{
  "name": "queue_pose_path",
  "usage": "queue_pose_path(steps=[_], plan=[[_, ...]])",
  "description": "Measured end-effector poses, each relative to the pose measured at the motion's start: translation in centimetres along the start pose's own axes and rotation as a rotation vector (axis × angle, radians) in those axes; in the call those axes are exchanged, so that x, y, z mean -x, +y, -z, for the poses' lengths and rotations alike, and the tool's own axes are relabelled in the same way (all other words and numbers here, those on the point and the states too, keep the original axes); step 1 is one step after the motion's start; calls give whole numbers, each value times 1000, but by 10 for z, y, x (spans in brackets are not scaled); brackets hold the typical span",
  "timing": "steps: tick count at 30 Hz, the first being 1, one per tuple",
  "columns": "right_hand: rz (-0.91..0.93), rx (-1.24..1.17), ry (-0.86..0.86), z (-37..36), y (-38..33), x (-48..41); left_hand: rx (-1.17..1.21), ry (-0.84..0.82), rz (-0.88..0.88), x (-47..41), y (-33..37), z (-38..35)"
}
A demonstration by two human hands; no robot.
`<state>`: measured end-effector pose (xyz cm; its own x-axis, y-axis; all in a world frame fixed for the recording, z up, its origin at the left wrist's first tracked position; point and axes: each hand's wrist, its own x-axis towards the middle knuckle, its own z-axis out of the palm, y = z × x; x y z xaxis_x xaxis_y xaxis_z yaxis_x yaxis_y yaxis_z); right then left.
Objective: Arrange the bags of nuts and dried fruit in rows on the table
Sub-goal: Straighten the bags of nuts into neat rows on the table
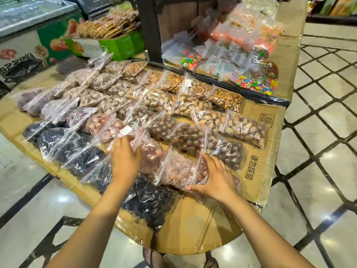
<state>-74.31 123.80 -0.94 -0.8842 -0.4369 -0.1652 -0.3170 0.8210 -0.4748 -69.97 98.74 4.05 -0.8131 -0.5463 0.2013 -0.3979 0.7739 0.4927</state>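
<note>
Both hands were down on the table (193, 227), well in front of the black post (149, 29) that rose at its far side. The right hand (216, 176) had hold of a clear bag of reddish dried fruit (173, 171), fingers spread over its zip end and thumb tucked under the near edge. That bag lay on the cardboard top, in front of the post and a little to its right, at the near end of a row. The left hand (126, 157) sat almost straight in front of the post, fingers curled over the zip edge of the pink fruit bag (152, 153) and gripping it. The two bags overlapped. A bag of dark raisins (148, 202) lay farthest from the post, touching the reddish bag's near side. Between the hands and the post, rows of nut bags (193, 105) ran slantwise across the table, each bag overlapping the next. Left of the post stood a green box (119, 45) stacked with biscuits. Right of the post, candy bags (253, 82) were piled on a raised black-edged shelf.
</note>
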Motion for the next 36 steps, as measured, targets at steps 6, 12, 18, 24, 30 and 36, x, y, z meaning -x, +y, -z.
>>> queue_pose_path(steps=[6,12,18,24,30,36], plan=[[-68,-13,-26,0,21,14,-163,-307,-104,34,40,-33],[-81,-9,9,-6,43,31,-351,-351,-70,49,48,-46],[-117,-43,75,-14,42,29,152,-391,280,35,37,-48],[-83,-96,109,-13,43,30,417,-429,375,37,34,-42],[-153,-337,206,-15,43,28,539,-353,204,28,48,-19],[-94,-498,174,-29,35,18,289,-324,118,-5,36,-12]])
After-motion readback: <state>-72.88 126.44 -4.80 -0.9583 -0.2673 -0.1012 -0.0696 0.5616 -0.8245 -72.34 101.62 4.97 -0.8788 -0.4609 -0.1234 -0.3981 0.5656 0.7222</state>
